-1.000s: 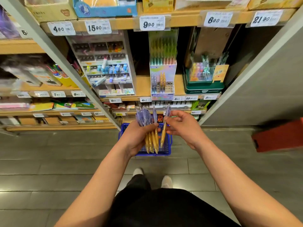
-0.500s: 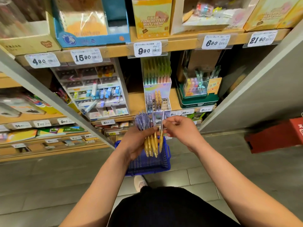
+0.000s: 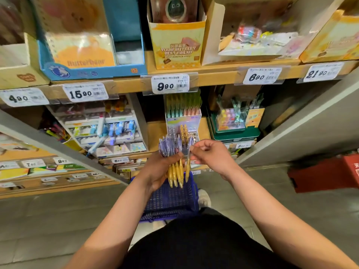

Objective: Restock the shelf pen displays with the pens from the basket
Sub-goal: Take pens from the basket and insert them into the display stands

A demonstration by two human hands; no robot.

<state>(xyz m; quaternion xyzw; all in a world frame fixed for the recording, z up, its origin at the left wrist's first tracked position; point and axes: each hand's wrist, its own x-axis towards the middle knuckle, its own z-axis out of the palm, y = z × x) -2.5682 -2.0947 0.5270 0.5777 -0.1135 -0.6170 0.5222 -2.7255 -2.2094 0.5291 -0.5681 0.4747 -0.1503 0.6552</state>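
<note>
Both forearms reached forward from the bottom of the view and met in front of the shelf (image 3: 213,79). The left hand (image 3: 159,171) lay with its palm turned to the right, fingers curled round a bunch of pens (image 3: 175,174), its grip closed about their middles. The right hand (image 3: 210,156), knuckles up and fingers bent, held a single pen (image 3: 187,167) at the bunch's right edge; through the blur it seemed pinched between thumb and forefinger. The pens stood roughly upright, long axes running up and down the view, purple ends toward the shelf and yellow tips pointing down at the blue basket (image 3: 171,202) below the hands. Just behind the purple ends stood the pen display (image 3: 183,121), under the 9.90 price tag (image 3: 170,84). Against half a second before, the hands had risen toward the shelf, so the purple ends now overlapped the display's lower front. The basket sat lower in the view, more of the upper shelf showed, and the left grip on the bunch was unchanged.
</note>
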